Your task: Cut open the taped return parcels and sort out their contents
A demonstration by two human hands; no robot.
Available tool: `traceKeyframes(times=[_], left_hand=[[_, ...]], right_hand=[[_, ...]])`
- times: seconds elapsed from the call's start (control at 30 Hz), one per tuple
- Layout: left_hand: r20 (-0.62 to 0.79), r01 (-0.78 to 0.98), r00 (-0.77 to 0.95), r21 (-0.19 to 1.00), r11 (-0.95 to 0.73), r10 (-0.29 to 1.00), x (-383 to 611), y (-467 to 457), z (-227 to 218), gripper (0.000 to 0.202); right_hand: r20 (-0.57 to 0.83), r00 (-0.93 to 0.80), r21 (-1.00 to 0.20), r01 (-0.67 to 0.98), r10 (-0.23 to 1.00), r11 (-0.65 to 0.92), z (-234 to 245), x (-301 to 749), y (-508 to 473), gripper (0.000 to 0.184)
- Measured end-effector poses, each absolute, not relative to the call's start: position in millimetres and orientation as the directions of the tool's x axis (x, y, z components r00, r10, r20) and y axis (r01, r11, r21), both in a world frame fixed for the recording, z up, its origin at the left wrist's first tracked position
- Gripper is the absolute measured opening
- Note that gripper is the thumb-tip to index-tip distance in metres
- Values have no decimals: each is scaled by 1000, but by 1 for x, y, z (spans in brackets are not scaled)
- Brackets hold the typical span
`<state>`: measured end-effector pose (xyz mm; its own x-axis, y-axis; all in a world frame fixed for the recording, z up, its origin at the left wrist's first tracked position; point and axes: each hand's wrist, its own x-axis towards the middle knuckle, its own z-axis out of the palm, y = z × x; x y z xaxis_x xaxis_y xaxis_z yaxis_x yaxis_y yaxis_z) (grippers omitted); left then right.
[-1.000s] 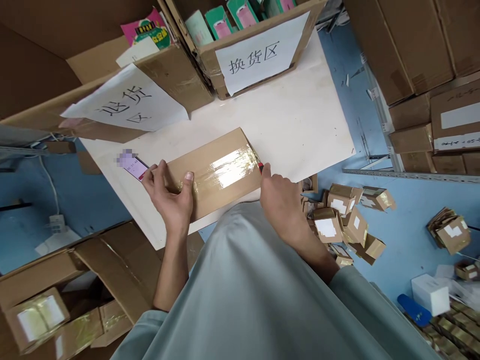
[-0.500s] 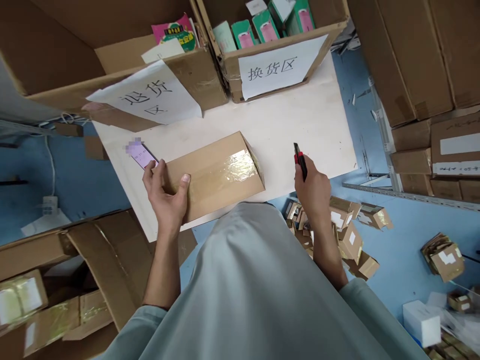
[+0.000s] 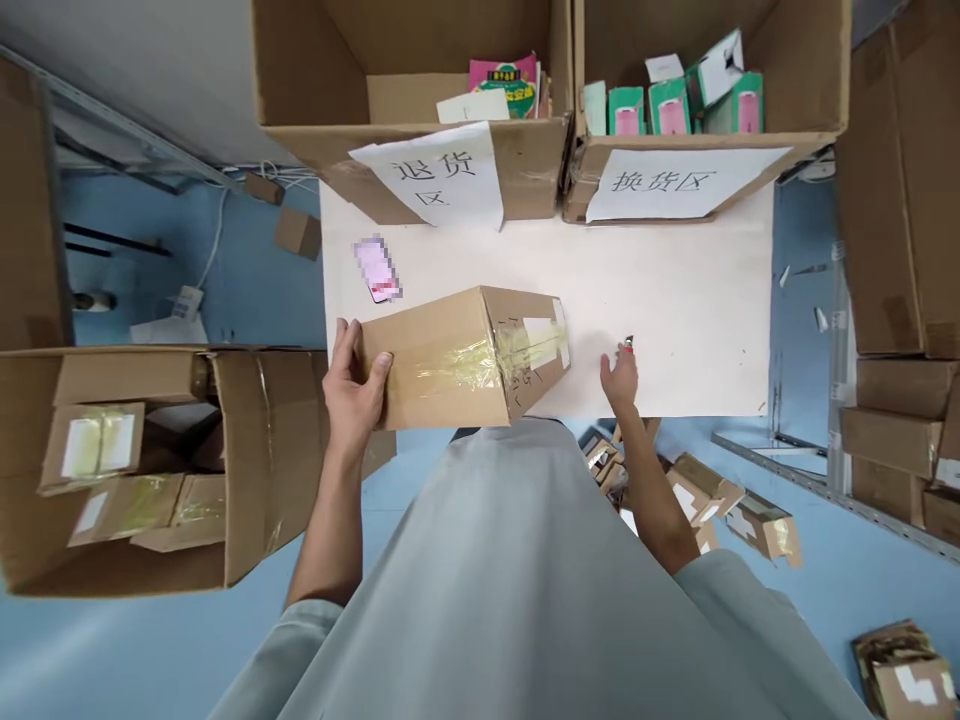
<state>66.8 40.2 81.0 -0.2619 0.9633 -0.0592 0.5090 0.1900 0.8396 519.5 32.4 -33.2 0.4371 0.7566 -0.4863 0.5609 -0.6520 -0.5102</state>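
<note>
A long cardboard box [image 3: 427, 345] is tilted up, its taped end with a white label and handwriting turned toward the right. My left hand [image 3: 354, 388] grips its left end, thumb on the near top side and fingers around the far side. Low over the white table, my right hand [image 3: 621, 380] has a red and black utility knife [image 3: 628, 344] at its fingers. Only the knife's front part shows past them; the rest is hidden by the hand. The thumb stands apart from the knife. Beyond the box's left end lies a phone [image 3: 377, 272] with a pink screen.
Two open cartons with handwritten paper signs, a left carton [image 3: 529, 170] and a right carton [image 3: 814, 150], stand along the back of the white table [image 3: 697, 300]. A large carton of parcels [image 3: 274, 450] is at the left. Cardboard boxes [image 3: 705, 490] lie on the floor at the right.
The box has been tilted and turned, bringing its labelled end into view. My right hand has moved lower toward the table, its thumb now away from the knife. The head view has rotated.
</note>
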Motion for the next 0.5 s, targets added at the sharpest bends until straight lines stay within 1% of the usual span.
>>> traceKeyframes(times=[0.03,0.07,0.13,0.17,0.2,0.27,0.33,0.5], left_hand=[[-56,500,-275,845,192,960,64,38,80,87],[-48,492,-289,849,192,956,62,36,78,87],[-28,476,-328,859,191,944,56,34,75,88],[-16,463,-352,866,189,936,53,34,72,89],[-5,446,-375,876,185,927,50,35,69,90],[-3,405,-408,896,184,913,46,38,61,93],[-38,358,-423,911,205,905,46,44,50,94],[-224,186,-363,934,306,904,77,72,13,87]], right_hand=[[-505,390,-572,518,770,-636,-35,512,36,61],[-528,323,-650,440,785,-619,-37,503,40,60],[-550,176,-787,217,817,-577,-37,484,46,62],[-541,126,-824,118,832,-554,-36,476,48,65],[-525,105,-845,57,844,-532,-33,469,48,67],[-490,131,-865,49,862,-499,-25,463,47,70],[-454,186,-878,72,871,-473,-15,467,43,70],[-392,343,-866,177,854,-468,19,505,28,70]])
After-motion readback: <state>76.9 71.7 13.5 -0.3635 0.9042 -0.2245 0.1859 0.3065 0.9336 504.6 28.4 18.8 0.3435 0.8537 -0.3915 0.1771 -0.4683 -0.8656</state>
